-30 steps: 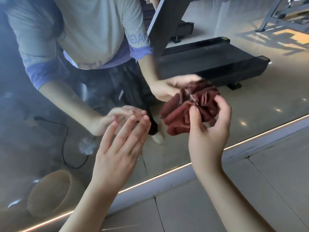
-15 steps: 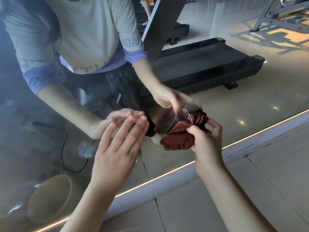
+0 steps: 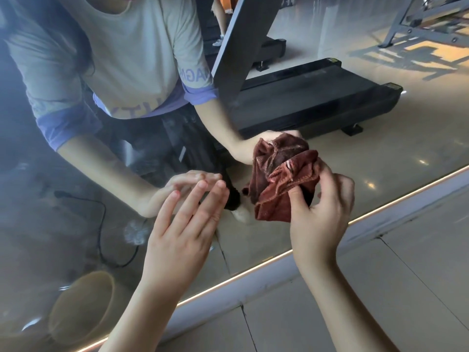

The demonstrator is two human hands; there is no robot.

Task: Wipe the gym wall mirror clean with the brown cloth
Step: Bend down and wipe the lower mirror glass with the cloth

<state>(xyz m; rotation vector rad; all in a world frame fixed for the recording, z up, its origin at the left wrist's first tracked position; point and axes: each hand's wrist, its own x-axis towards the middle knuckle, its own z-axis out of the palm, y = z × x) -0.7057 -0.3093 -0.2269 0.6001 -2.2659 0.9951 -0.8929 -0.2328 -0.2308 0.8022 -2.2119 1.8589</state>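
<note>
Left hand flat, fingers straight and together, tips at the mirror and meeting their reflection; contact not certain; right hand grips the bunched brown cloth between thumb and curled fingers, cloth up at the glass, merging with its reflection. Mirror hazy at left; it reflects the person's torso and arms, a treadmill, a black cable and a tan tub. A lit strip runs along the mirror's lower edge above a pale sill; grey tile floor below.
</note>
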